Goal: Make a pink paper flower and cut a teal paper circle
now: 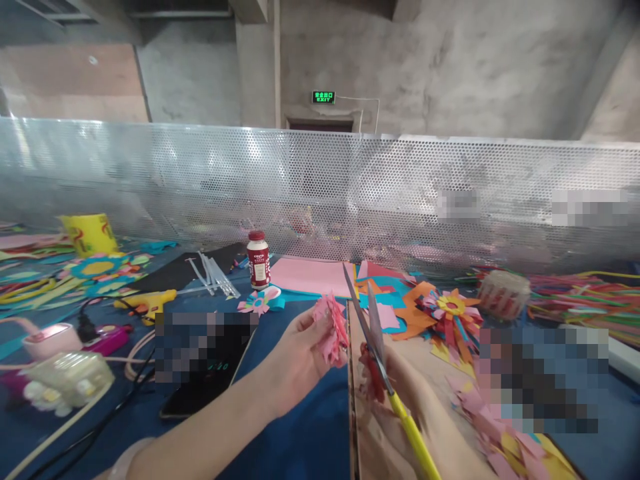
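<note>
Starting far left on the blue surface (300, 440), find a yellow roll (90, 233) upright, with a flat paper flower (100, 267) just in front of it. Nearer the lower edge, note a pink power strip (50, 340) with a black plug (87, 327) at its right end and a clear plastic lump (67, 380) just below. Moving right, pass a yellow glue gun (147, 303) lying on its side, then a fan of clear glue sticks (215, 273) behind it, and a dark phone (200, 393) lying flat, partly under a blurred patch. Further on, see a small bottle (259, 260) with a red cap standing upright, a little flower (260, 301) just before it, and a pink sheet (313, 275) flat to its right.

Coming to the middle, meet the left hand (295, 360), raised above the surface, fingers (307, 327) pinched tight on a pink cutout (333, 330), held up just left of the blades. Beside it, find the scissors (373, 333), tips up and tilted left, blades narrowly parted, close to the cutout; cannot tell whether touching. Below, see the right hand (405, 407), blurred, wrapped round the yellow handle over a cardboard sheet (357, 413).

Right of that, spot an orange flower (445, 313) lying flat, pink and yellow scraps (500, 433) near the lower edge, a tape roll (503, 293) further back, and a heap of coloured strips (585, 297) far right. Behind everything, note a mesh screen (320, 187) spanning the whole width.
</note>
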A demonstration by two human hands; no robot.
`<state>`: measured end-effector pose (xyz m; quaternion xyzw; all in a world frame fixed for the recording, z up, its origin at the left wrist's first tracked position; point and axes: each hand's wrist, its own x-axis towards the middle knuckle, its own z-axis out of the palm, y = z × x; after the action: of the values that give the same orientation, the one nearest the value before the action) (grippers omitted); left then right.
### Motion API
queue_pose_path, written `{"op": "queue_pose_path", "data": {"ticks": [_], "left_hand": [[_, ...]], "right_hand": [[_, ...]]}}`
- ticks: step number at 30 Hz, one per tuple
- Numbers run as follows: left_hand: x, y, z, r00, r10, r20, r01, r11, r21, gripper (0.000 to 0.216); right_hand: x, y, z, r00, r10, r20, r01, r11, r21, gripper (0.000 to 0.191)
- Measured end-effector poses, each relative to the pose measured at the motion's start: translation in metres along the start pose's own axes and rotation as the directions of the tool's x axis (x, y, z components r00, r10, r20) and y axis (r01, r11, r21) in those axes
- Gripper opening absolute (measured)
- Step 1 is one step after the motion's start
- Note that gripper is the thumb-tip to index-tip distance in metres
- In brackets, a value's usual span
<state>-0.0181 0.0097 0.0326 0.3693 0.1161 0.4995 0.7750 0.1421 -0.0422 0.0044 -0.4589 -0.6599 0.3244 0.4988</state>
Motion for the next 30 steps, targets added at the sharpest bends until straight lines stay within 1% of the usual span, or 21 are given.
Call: {"op": "queue_pose_path", "data": {"ticks": [4,7,9,10,12,14,15,16,17,18,20,24,27,30], "left_hand": [[0.000,0.001,-0.009,0.991,-0.074,0.110,0.090,0.985,-0.148,0.025],[-0.002,0.004,-0.010,0.967,-0.150,0.208,0.201,0.947,-0.250,0.025],[-0.004,0.006,-0.009,0.951,-0.188,0.246,0.253,0.930,-0.268,0.023],[-0.004,0.006,-0.008,0.949,-0.192,0.251,0.255,0.934,-0.250,0.024],[-0.002,0.005,-0.006,0.968,-0.157,0.196,0.191,0.967,-0.169,0.025],[0.001,0.002,-0.006,0.993,-0.073,0.087,0.076,0.997,-0.032,0.024],[0.002,0.001,-0.006,0.999,-0.027,0.041,0.025,0.998,0.054,0.021],[0.003,-0.001,-0.006,1.000,0.012,0.008,-0.013,0.991,0.134,0.018],[0.004,-0.003,-0.005,0.999,0.042,-0.015,-0.038,0.979,0.202,0.016],[0.004,-0.004,-0.004,0.998,0.059,-0.030,-0.050,0.965,0.258,0.014],[0.003,-0.006,-0.001,0.995,0.078,-0.064,-0.052,0.940,0.336,0.013],[-0.002,-0.012,0.006,0.987,0.109,-0.114,-0.039,0.868,0.496,0.014],[-0.003,-0.016,0.006,0.978,0.149,-0.148,-0.037,0.817,0.575,0.018],[-0.004,-0.017,0.005,0.975,0.175,-0.139,-0.049,0.776,0.629,0.022]], "right_hand": [[0.004,0.021,0.003,0.999,-0.023,-0.043,0.025,0.999,0.032,0.023],[0.013,0.042,0.009,0.998,-0.027,-0.059,0.032,0.996,0.083,0.023],[0.019,0.051,0.011,0.999,-0.011,-0.053,0.016,0.995,0.096,0.020],[0.021,0.054,0.011,0.998,-0.012,-0.054,0.017,0.995,0.093,0.021],[0.020,0.052,0.008,0.996,-0.056,-0.069,0.061,0.995,0.076,0.021],[0.014,0.042,0.002,0.987,-0.150,-0.065,0.154,0.986,0.063,0.023],[0.011,0.035,-0.001,0.981,-0.187,-0.057,0.191,0.979,0.066,0.024],[0.008,0.026,-0.003,0.978,-0.208,-0.036,0.210,0.974,0.085,0.024],[0.005,0.018,-0.005,0.982,-0.177,-0.057,0.183,0.978,0.103,0.023],[0.004,0.011,-0.005,0.988,-0.127,-0.083,0.136,0.983,0.122,0.023],[0.004,0.000,-0.003,0.989,-0.075,-0.126,0.094,0.985,0.147,0.026],[0.010,-0.002,0.002,0.977,-0.017,-0.215,0.062,0.977,0.203,0.029],[0.011,0.001,0.002,0.979,-0.026,-0.202,0.076,0.967,0.242,0.029],[0.010,-0.001,0.002,0.983,-0.016,-0.185,0.059,0.973,0.225,0.028]]}}
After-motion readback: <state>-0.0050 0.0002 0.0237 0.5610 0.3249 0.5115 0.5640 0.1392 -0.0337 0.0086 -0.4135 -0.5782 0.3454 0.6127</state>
